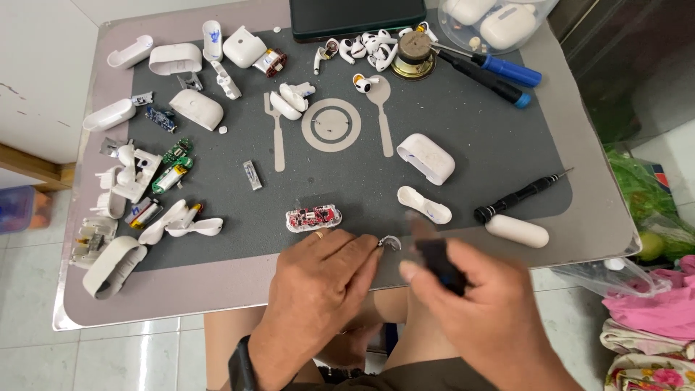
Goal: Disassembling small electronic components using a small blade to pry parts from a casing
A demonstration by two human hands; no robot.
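Note:
My left hand [322, 279] lies knuckles up at the table's near edge, its fingertips pinching a small curved metal part [391, 242]. My right hand [478, 297] is beside it, gripping a dark handled tool [436, 262] that is blurred, its tip near the metal part. Just beyond my left hand sits a white earbud case half with a red circuit board [313, 217] inside. A white case shell [426, 158] and a white lid piece [424, 204] lie to the right of the board.
A grey work mat [470, 130] covers the small table. Several white case shells, batteries and green boards crowd the left side. Loose earbuds [362, 47], a round speaker [414, 54] and blue screwdrivers [499, 69] lie at the back; a black screwdriver [517, 195] at right.

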